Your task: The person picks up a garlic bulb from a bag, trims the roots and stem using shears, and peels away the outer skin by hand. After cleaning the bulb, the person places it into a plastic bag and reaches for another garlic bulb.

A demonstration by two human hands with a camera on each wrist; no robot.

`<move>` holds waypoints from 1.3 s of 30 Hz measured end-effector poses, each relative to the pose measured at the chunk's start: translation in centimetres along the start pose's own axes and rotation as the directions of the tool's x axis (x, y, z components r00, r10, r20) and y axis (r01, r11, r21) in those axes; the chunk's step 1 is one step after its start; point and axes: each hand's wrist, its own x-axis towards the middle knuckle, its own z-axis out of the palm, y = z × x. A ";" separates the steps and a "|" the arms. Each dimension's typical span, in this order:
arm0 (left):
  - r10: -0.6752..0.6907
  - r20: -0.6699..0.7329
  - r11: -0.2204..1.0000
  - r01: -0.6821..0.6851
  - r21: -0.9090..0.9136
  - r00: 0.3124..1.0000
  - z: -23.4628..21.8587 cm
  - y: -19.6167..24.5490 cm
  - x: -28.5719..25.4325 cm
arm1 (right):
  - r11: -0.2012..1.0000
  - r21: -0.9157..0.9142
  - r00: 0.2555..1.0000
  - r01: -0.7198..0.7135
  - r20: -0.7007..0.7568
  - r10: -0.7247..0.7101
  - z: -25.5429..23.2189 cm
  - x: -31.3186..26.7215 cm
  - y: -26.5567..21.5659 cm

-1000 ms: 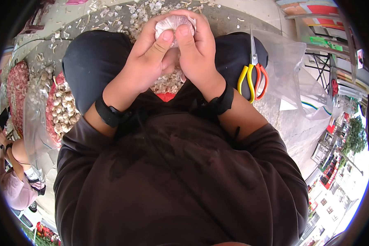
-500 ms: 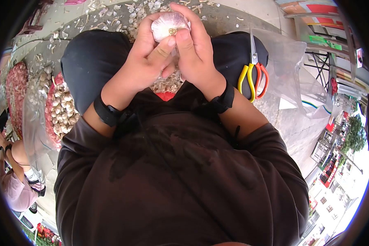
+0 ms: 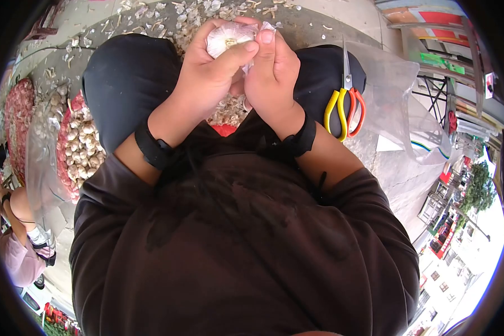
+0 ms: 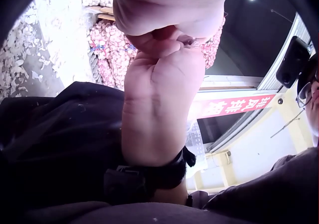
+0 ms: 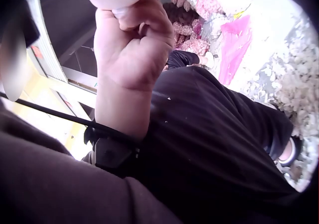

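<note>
In the head view, a whitish-purple garlic bulb sits in my left hand, root end showing. The left fingers wrap its far side and the thumb lies across its near edge. My right hand is right beside it, pinching a piece of papery garlic skin between thumb and fingers. Loose skin hangs between the two hands. Both wrist views show mostly palms and wrists close together; the bulb is hidden there.
Scissors with yellow and orange handles lie by my right knee. At the left stand a mesh bag of garlic bulbs and a redder bag. Garlic skins litter the floor ahead. Another person sits at the far left.
The bulb has turned so its root end shows. My right thumb has left the bulb and moved up and right with a piece of skin, while the left hand keeps its hold.
</note>
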 end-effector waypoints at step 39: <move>0.401 -0.080 0.797 -0.305 0.521 0.913 -2.4 -0.8 0.7 | 0.690 0.622 0.928 -0.370 0.219 0.300 1.9 -0.1 -1.3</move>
